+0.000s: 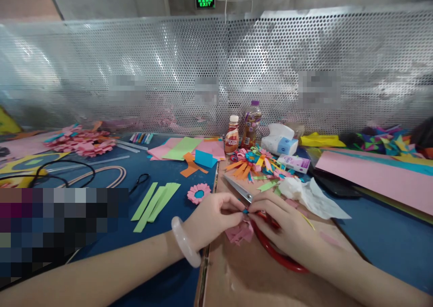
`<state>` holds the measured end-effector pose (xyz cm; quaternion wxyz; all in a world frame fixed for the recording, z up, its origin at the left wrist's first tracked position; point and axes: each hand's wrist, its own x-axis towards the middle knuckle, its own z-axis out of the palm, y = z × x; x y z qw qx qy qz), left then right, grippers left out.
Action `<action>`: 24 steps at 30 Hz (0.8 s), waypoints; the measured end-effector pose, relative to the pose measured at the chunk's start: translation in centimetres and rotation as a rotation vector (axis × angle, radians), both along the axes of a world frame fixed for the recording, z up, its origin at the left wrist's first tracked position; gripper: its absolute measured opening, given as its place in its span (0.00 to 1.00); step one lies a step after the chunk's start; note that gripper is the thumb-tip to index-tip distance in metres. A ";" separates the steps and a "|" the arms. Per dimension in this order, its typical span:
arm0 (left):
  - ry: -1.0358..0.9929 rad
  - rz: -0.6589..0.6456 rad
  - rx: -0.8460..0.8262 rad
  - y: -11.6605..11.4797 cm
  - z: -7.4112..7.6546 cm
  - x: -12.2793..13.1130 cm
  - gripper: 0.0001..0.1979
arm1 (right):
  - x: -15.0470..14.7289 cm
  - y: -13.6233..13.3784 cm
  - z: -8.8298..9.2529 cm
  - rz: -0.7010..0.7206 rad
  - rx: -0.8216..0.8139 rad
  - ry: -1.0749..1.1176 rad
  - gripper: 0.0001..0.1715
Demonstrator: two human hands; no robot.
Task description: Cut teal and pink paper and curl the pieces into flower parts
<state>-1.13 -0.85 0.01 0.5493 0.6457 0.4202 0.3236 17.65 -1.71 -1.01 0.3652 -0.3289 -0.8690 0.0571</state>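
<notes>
Over the brown board, my left hand (pixel 211 217) and my right hand (pixel 284 221) meet with fingertips pinched. A tiny piece of blue paper (pixel 245 211) shows between them. Red-handled scissors (pixel 238 189) lie under my right hand, blades pointing away and left; whether that hand also grips them I cannot tell. Just below my fingertips are crumpled pink paper strips (pixel 239 233). A pink paper flower with a blue centre (pixel 198 193) rests left of my left hand. Farther left lie several green paper strips (pixel 156 204).
Behind my hands are a pile of colourful paper pieces (pixel 252 160), two bottles (pixel 232 135), a tissue pack (pixel 279 140) and crumpled white tissue (pixel 309 196). Pink sheets (pixel 375 176) lie right, over a dark phone-like slab (pixel 338 185). Pink paper flowers (pixel 88 142) and cables (pixel 111 174) are left.
</notes>
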 end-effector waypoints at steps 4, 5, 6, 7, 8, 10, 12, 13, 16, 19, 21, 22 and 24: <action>0.003 -0.001 0.040 -0.2 0.1 -0.1 0.07 | 0.1 0.0 -0.2 -0.002 -0.076 0.017 0.09; 0.003 -0.003 0.047 -0.3 0.1 0.0 0.07 | 0.2 0.0 -0.2 -0.005 -0.091 0.013 0.09; 0.002 -0.005 0.049 -0.3 0.1 0.0 0.07 | 0.2 0.0 -0.2 -0.009 -0.102 0.009 0.09; 0.000 -0.006 0.049 -0.3 0.1 0.0 0.07 | 0.2 0.0 -0.2 -0.010 -0.112 0.005 0.08; -0.002 -0.008 0.046 -0.3 0.0 0.0 0.07 | 0.1 0.0 -0.2 -0.008 -0.121 0.000 0.08; -0.002 -0.009 0.044 -0.3 0.0 -0.1 0.08 | 0.1 0.0 -0.1 -0.001 -0.131 -0.009 0.08; 0.002 -0.010 0.052 -0.3 -0.1 -0.1 0.08 | 0.1 0.0 -0.1 -0.003 -0.132 -0.016 0.08; 0.004 -0.012 0.057 -0.3 -0.1 -0.1 0.08 | 0.1 0.0 -0.1 -0.007 -0.130 -0.018 0.08; 0.003 -0.016 0.059 -0.2 -0.1 0.0 0.09 | 0.1 0.1 -0.1 -0.018 -0.132 -0.019 0.09; 0.001 -0.020 0.051 -0.2 -0.1 0.0 0.09 | 0.1 0.1 -0.1 -0.007 -0.149 -0.031 0.09; 0.009 -0.021 0.049 -0.2 0.0 0.0 0.09 | 0.1 0.0 -0.1 -0.006 -0.163 -0.042 0.09; 0.015 -0.023 0.049 -0.2 0.0 0.0 0.09 | 0.1 0.0 0.0 -0.007 -0.168 -0.047 0.10; 0.023 -0.029 0.055 -0.2 0.1 0.0 0.08 | 0.1 0.0 0.0 -0.008 -0.176 -0.055 0.10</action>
